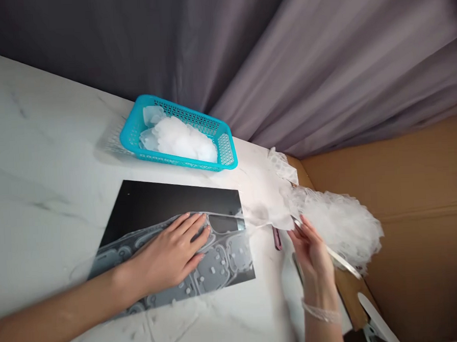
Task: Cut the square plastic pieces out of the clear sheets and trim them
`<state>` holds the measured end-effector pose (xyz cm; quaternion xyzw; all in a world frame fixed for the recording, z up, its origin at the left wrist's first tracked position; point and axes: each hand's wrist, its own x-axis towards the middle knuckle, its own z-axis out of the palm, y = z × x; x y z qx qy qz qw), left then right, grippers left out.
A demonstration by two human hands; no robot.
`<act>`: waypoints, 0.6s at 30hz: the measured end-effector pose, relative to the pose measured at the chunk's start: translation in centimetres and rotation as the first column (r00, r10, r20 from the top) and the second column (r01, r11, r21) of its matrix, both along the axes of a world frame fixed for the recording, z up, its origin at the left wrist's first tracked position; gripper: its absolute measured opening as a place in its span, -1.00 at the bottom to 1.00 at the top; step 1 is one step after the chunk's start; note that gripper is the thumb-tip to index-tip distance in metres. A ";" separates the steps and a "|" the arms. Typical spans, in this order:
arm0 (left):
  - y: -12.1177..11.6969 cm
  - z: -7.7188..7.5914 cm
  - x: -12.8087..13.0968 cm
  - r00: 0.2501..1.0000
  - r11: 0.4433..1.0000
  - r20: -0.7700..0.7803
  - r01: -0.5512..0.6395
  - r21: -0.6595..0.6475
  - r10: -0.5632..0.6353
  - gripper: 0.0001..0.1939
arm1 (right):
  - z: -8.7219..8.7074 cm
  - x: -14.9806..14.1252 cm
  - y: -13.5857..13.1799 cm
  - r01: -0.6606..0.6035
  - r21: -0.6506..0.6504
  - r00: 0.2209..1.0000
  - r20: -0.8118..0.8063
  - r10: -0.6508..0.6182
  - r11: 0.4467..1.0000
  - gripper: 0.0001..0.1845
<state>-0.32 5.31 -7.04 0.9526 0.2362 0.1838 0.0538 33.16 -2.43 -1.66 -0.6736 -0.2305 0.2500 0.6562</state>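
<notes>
My left hand (181, 250) lies flat, fingers stretched, on a clear plastic sheet (213, 271) with rounded cut-out shapes. Under part of the sheet is a black board (168, 199); the rest spreads over the white table toward me. My right hand (311, 243) is closed at the right, by the edge of a thin whitish translucent film (266, 199). A slim white stick-like tool (342, 261) runs through its grip, with a pale tip showing near the fingertips. Whether the fingers also pinch the film cannot be made out.
A blue plastic basket (178, 163) holding translucent white pieces stands behind the board. A heap of crumpled clear film (338, 226) lies at right against a cardboard box (413, 192). A dark pinkish object (277, 239) lies near my right hand. Grey curtain (222, 54) hangs behind.
</notes>
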 end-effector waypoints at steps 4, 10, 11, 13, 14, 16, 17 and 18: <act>0.0 0.4 0.0 1.000 0.999 0.005 0.011 -0.035 -0.011 -0.54 | 1.7 3.2 -1.7 0.106 0.113 0.993 -0.060 -0.100 0.988 -0.70; 1.1 4.3 1.0 0.983 0.876 0.152 -0.015 -0.483 0.100 -0.64 | 4.2 -4.9 -0.2 -0.096 0.180 0.946 -0.290 0.146 0.979 -0.75; 1.4 5.4 1.2 0.963 0.779 0.197 -0.022 -0.627 0.186 -0.63 | 4.7 -6.6 0.4 -0.154 0.193 0.917 -0.338 0.213 0.969 -0.78; 1.8 7.4 1.4 0.892 0.465 0.263 0.069 -0.883 0.368 -0.56 | 5.6 -9.6 1.4 -0.267 0.225 0.854 -0.396 0.338 0.937 -0.82; 1.8 8.2 1.3 0.853 0.280 0.288 0.176 -0.944 0.435 -0.52 | 5.9 -10.8 1.8 -0.314 0.243 0.826 -0.407 0.390 0.918 -0.84; 1.7 9.5 1.0 0.784 -0.010 0.340 0.404 -0.915 0.519 -0.54 | 6.5 -12.5 2.1 -0.366 0.277 0.797 -0.399 0.453 0.888 -0.86; 1.6 10.0 0.8 0.756 -0.080 0.361 0.476 -0.876 0.546 -0.59 | 6.6 -13.1 2.1 -0.380 0.288 0.793 -0.388 0.470 0.879 -0.85; 1.4 10.3 0.5 0.735 -0.106 0.371 0.512 -0.853 0.567 -0.66 | 6.6 -13.5 2.1 -0.390 0.293 0.792 -0.378 0.480 0.873 -0.85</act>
